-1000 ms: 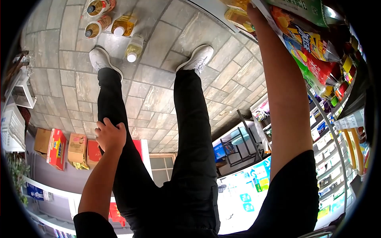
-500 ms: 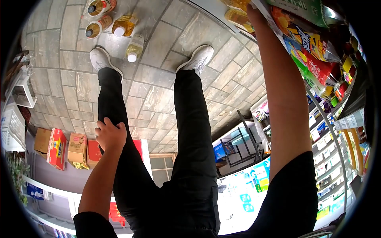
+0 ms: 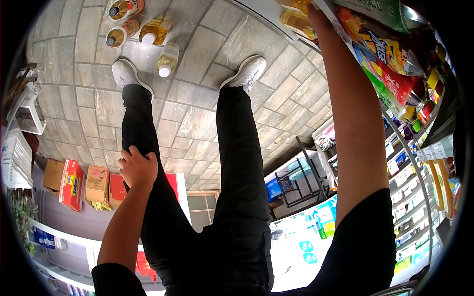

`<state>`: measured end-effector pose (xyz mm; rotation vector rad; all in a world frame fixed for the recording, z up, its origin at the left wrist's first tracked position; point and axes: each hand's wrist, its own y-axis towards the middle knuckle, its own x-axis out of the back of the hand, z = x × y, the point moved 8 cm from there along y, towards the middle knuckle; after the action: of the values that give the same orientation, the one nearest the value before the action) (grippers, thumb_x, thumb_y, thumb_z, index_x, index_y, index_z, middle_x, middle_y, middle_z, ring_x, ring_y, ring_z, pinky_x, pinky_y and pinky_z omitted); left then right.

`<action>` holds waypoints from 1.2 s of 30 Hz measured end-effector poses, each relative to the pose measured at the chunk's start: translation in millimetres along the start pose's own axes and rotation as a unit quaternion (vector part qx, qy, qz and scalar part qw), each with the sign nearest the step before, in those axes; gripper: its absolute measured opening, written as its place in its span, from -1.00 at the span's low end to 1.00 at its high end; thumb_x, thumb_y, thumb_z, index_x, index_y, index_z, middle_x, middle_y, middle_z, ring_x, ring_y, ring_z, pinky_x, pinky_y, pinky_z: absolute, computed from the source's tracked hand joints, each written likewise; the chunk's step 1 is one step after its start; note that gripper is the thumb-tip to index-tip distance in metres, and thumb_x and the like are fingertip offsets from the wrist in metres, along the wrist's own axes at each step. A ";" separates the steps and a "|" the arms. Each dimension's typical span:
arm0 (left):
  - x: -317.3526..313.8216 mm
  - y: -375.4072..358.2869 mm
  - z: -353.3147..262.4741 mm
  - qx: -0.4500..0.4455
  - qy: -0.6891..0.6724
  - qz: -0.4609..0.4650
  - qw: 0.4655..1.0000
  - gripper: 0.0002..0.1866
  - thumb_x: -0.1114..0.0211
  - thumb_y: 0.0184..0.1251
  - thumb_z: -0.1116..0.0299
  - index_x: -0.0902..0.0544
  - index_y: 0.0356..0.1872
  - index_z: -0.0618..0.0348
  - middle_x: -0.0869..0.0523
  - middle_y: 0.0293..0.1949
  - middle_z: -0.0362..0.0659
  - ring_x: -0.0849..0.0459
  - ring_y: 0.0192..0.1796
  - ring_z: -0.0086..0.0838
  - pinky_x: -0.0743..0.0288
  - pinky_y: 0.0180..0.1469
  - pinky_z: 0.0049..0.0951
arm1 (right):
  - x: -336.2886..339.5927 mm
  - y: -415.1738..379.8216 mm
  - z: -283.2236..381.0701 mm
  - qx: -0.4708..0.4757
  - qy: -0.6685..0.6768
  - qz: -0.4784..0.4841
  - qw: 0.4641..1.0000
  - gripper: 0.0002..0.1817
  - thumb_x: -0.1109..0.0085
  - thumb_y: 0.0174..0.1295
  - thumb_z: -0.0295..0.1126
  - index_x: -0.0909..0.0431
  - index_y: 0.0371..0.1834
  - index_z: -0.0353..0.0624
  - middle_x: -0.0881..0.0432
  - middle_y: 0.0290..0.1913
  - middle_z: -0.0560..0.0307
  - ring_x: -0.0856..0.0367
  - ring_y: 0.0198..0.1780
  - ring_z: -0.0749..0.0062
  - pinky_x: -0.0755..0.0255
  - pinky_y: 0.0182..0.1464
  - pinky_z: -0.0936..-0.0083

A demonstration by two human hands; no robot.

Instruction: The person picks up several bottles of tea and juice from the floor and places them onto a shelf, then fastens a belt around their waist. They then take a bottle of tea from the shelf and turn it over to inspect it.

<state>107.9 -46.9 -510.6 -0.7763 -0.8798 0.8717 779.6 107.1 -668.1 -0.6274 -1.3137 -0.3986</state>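
My left hand (image 3: 138, 170) rests on the black trouser leg near my knee, with its fingers apart and nothing held. On the right, my arm reaches up to a shelf at the top of the view. There my right hand (image 3: 315, 15) is beside bottles of yellow oil (image 3: 299, 23); its fingers are mostly hidden, so its grip does not show. Several bottles stand on the floor by my shoe: an amber oil bottle with a white cap (image 3: 154, 32), a paler bottle with a white cap (image 3: 168, 60), and dark-capped bottles with labels (image 3: 122, 33).
Colourful snack packets (image 3: 390, 74) fill the shelf beside my right arm, edged by a metal rail (image 3: 417, 172). A black metal frame (image 3: 303, 180) stands behind me. Cardboard boxes (image 3: 96, 185) and a white basket (image 3: 17, 160) are on the left. Grey tiles (image 3: 192, 123) cover the floor.
Almost nothing differs; my right forearm has shifted very slightly. My left hand and the bottles on the floor are where they were.
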 end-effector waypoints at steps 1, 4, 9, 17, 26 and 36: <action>0.7 0.1 -0.3 0.001 0.000 0.003 1.000 -0.57 -0.12 0.37 0.07 -0.46 0.03 0.23 -0.50 0.08 0.09 -0.59 0.12 0.05 -0.62 0.06 0.08 | -0.1 0.9 0.2 0.000 0.001 0.001 1.000 -0.16 -0.36 0.23 0.16 -0.44 0.32 -0.37 -0.61 0.28 -0.36 -0.65 0.27 -0.21 -0.56 0.25 0.16; -0.6 0.7 -0.1 -0.001 0.005 -0.004 1.000 -0.57 -0.12 0.37 0.08 -0.46 0.03 0.23 -0.50 0.08 0.09 -0.59 0.12 0.05 -0.63 0.05 0.08 | -0.9 2.9 1.4 0.002 0.001 0.002 1.000 -0.15 -0.36 0.23 0.17 -0.44 0.31 -0.37 -0.61 0.28 -0.36 -0.66 0.26 -0.21 -0.57 0.24 0.15; 1.2 -0.6 -1.3 -0.001 0.005 -0.003 1.000 -0.57 -0.12 0.36 0.08 -0.46 0.03 0.23 -0.50 0.08 0.09 -0.59 0.11 0.05 -0.63 0.04 0.08 | -1.4 4.7 3.0 0.004 0.000 0.009 1.000 -0.15 -0.36 0.23 0.18 -0.45 0.30 -0.39 -0.62 0.27 -0.36 -0.67 0.25 -0.21 -0.58 0.23 0.15; 1.5 -1.1 0.2 -0.002 0.006 -0.002 1.000 -0.57 -0.12 0.37 0.07 -0.45 0.03 0.23 -0.50 0.08 0.08 -0.59 0.12 0.05 -0.62 0.05 0.09 | -5.1 -3.0 -3.8 0.008 -0.006 0.020 1.000 -0.14 -0.37 0.22 0.19 -0.46 0.27 -0.41 -0.63 0.25 -0.36 -0.69 0.23 -0.21 -0.60 0.21 0.14; 1.2 3.5 12.5 -0.001 -0.009 0.015 1.000 -0.56 -0.11 0.38 0.06 -0.45 0.06 0.22 -0.49 0.11 0.07 -0.58 0.16 0.03 -0.61 0.08 0.08 | -17.4 -68.5 12.2 -0.087 0.024 0.011 0.996 0.01 -0.39 0.19 0.18 -0.28 0.30 -0.63 -0.60 0.19 -0.56 -0.70 0.18 -0.27 -0.61 0.20 0.09; 7.3 12.9 38.6 -0.003 -0.048 0.019 0.999 -0.56 -0.12 0.36 0.05 -0.47 0.05 0.20 -0.51 0.11 0.07 -0.58 0.17 0.01 -0.59 0.09 0.08 | -135.3 -235.1 187.1 0.026 0.010 0.423 0.906 -0.46 -0.27 0.31 0.04 -0.57 0.12 -0.18 -0.74 0.11 -0.15 -0.70 0.19 -0.08 -0.59 0.22 0.04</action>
<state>72.6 -26.9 -502.8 -0.7631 -0.9557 0.9472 464.3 33.2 -729.0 -1.0696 -0.9109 0.3426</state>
